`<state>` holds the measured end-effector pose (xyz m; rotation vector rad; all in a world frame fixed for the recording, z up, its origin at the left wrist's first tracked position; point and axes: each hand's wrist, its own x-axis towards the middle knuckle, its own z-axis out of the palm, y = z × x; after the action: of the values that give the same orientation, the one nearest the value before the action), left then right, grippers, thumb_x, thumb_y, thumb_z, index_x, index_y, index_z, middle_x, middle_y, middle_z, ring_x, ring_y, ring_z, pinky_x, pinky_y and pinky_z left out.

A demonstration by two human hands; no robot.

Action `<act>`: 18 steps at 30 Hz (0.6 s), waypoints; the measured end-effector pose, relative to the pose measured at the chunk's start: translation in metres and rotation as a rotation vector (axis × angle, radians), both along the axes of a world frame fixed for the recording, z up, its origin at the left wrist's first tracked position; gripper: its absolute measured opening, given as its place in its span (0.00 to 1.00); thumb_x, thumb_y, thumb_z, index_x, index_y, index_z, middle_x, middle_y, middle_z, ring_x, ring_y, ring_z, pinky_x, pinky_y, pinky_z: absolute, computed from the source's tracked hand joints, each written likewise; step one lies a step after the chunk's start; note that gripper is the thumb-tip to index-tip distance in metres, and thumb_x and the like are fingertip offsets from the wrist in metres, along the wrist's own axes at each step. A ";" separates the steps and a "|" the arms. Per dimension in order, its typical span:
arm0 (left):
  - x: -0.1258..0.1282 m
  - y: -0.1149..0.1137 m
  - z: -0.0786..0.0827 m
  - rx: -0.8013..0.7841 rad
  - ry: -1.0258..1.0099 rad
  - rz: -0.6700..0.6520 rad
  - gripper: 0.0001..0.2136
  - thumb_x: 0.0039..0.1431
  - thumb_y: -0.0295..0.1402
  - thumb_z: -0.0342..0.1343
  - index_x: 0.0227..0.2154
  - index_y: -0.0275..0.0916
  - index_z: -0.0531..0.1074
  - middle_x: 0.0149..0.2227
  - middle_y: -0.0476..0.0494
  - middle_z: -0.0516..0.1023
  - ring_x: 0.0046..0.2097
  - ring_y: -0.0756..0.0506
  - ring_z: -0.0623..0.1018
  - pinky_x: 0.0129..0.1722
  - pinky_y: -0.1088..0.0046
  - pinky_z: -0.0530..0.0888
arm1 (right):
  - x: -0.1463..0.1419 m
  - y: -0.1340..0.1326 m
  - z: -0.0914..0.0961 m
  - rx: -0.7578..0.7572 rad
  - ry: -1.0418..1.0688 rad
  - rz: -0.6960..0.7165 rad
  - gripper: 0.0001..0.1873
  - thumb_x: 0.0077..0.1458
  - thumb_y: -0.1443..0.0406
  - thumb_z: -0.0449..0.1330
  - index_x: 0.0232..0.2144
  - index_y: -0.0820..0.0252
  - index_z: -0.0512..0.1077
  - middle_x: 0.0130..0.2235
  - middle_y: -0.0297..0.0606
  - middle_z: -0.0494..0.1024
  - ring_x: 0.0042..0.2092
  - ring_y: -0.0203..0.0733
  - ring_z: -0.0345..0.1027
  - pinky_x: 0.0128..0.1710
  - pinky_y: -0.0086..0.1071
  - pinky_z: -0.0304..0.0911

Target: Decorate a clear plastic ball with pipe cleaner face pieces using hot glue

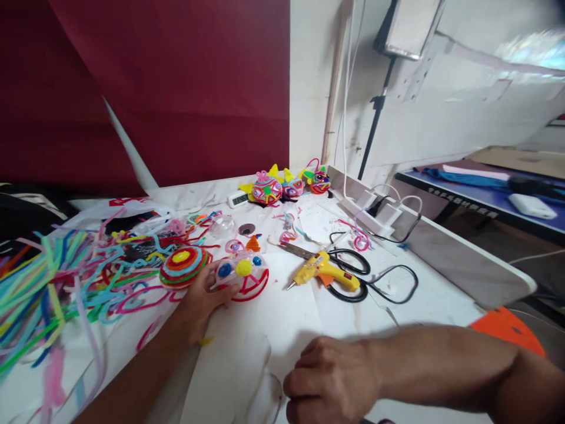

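My left hand (200,300) rests on the white table (273,330), its fingers curled round the side of a clear craft ball (242,274) decorated with blue and yellow pompoms and red pipe cleaner. A striped dome of red, green, orange and yellow pipe cleaners (183,266) lies just left of that hand. My right hand (329,383) sits near the table's front edge, fingers curled into a loose fist; nothing shows in it. A yellow hot glue gun (324,272) lies on the table beyond my right hand.
A heap of loose coloured pipe cleaners (53,282) covers the left side. Black-handled scissors (348,262) and a black cord lie by the glue gun. Three finished decorated balls (289,185) stand at the back by the wall. A white power strip (373,215) sits at the right edge.
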<state>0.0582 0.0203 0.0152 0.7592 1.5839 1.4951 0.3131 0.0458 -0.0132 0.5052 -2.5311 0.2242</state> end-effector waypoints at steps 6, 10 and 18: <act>-0.003 0.000 0.000 -0.024 -0.011 -0.004 0.33 0.33 0.28 0.73 0.46 0.41 0.70 0.40 0.46 0.78 0.27 0.50 0.77 0.19 0.80 0.70 | 0.001 -0.001 0.001 0.045 0.007 -0.002 0.07 0.59 0.68 0.54 0.28 0.61 0.69 0.28 0.32 0.65 0.23 0.33 0.52 0.20 0.30 0.47; -0.006 0.002 0.002 -0.076 -0.031 -0.016 0.31 0.35 0.28 0.73 0.46 0.41 0.69 0.36 0.48 0.77 0.28 0.50 0.77 0.17 0.82 0.69 | 0.001 -0.002 0.001 0.048 0.004 -0.003 0.07 0.58 0.68 0.53 0.28 0.60 0.68 0.28 0.32 0.65 0.23 0.33 0.52 0.20 0.30 0.47; -0.007 0.009 0.005 -0.100 -0.131 -0.003 0.26 0.40 0.21 0.70 0.43 0.39 0.68 0.30 0.50 0.76 0.24 0.51 0.76 0.18 0.80 0.72 | 0.002 -0.002 0.002 0.101 -0.004 -0.002 0.04 0.54 0.67 0.57 0.28 0.60 0.68 0.28 0.31 0.65 0.23 0.33 0.54 0.20 0.30 0.47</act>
<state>0.0514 0.0289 0.0197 0.5952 1.5455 1.4227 0.3148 0.0443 -0.0113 0.5423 -2.5566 0.0971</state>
